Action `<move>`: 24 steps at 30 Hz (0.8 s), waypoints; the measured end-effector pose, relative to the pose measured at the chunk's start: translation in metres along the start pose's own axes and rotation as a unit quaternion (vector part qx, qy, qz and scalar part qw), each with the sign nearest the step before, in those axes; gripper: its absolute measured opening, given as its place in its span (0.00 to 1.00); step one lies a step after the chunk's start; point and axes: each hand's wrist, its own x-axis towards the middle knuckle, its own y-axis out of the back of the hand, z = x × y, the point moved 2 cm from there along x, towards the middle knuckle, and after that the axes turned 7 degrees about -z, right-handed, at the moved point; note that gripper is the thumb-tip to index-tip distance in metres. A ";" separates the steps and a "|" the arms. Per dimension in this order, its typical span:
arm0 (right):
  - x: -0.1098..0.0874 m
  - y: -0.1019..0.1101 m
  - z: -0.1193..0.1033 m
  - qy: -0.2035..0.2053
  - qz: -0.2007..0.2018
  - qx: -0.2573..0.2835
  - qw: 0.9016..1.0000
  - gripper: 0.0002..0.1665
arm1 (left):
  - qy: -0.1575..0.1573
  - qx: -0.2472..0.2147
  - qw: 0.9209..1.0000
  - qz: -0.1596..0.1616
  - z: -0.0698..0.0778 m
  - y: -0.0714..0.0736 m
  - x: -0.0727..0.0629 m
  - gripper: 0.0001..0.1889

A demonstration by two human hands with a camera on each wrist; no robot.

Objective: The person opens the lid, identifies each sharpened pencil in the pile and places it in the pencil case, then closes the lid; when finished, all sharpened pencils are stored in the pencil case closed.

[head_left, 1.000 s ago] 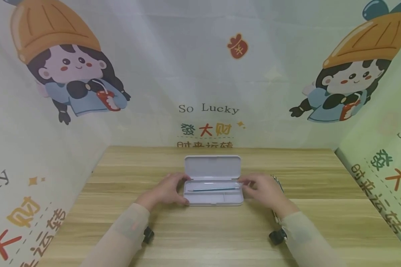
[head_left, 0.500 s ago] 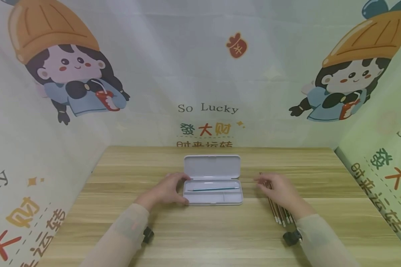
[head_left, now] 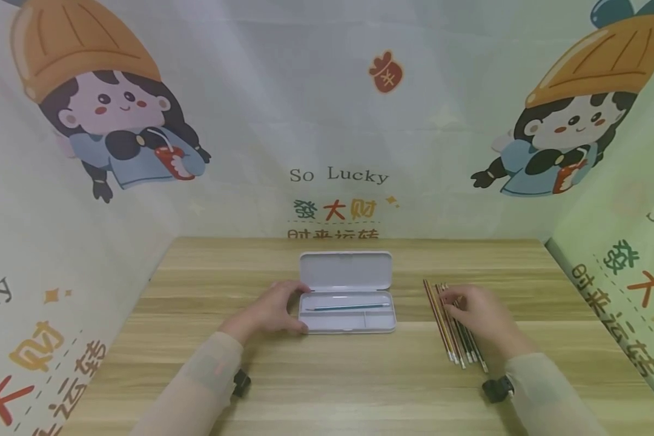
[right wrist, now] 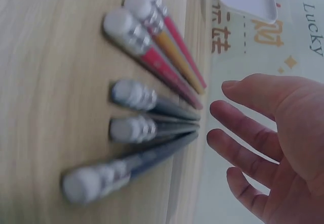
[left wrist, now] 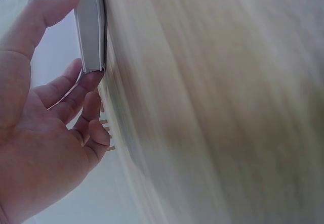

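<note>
In the head view a white pencil case [head_left: 332, 323] lies on the table with its lid raised at the back. One teal pencil [head_left: 349, 307] rests in its long rear compartment. My left hand [head_left: 272, 309] holds the case's left end, thumb at the front corner and fingers behind; the left wrist view shows the thumb and fingertips against the case's end [left wrist: 90, 32]. To the right, several eraser-tipped pencils [head_left: 441, 321] lie loosely side by side. Over their far ends hovers my right hand [head_left: 476, 309], fingers relaxed and nothing held; the right wrist view shows its fingertips apart from the pencils.
The wooden table [head_left: 338, 381] ends at a printed cloth [head_left: 240, 121] hanging behind and on both sides. A strip of table separates the case from the loose pencils. Small black devices [head_left: 498, 389] sit at both wrists.
My right hand has left the case's right end and moved right, over the loose pencils, bringing more of them into view. My left hand and the case have stayed put.
</note>
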 end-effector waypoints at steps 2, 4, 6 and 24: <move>-0.002 0.002 0.004 -0.012 -0.007 0.001 1.000 0.13 | -0.001 -0.001 1.000 0.000 0.001 0.000 0.001 0.43; -0.005 0.004 0.008 -0.030 -0.013 0.002 0.999 0.14 | -0.003 -0.001 1.000 0.001 0.001 0.000 0.001 0.43; -0.009 0.005 0.012 -0.047 -0.018 0.004 0.999 0.15 | -0.002 0.000 1.000 0.002 0.001 0.000 0.000 0.43; -0.022 0.011 0.026 -0.085 -0.051 -0.029 0.995 0.18 | -0.016 0.005 1.000 0.008 0.000 -0.001 0.000 0.43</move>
